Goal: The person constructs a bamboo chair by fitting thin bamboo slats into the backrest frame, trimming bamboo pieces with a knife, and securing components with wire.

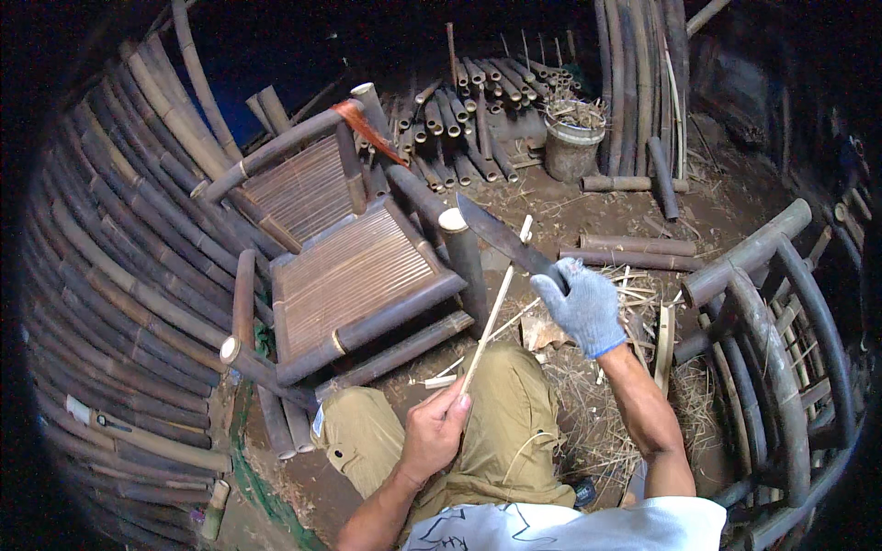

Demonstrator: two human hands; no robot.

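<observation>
My bare left hand (437, 430) is closed round the lower end of a thin, pale bamboo strip (491, 317), which slants up and away over my right knee. In a grey knit glove, my right hand (584, 305) grips a dark, broad-bladed knife (496, 231). The blade points up and to the left and crosses the strip near its upper end; whether the edge touches it I cannot tell. The glove hides the knife's handle. Just beyond my knees, to the left, stands a bamboo chair (354, 275) with a slatted seat.
Long bamboo poles (119, 303) line the left side. Cut bamboo tubes (469, 110) are stacked at the back, beside a bucket (574, 147) of shavings. Another bamboo frame (776, 358) stands at the right. Shavings and split pieces (663, 349) litter the ground by my right arm.
</observation>
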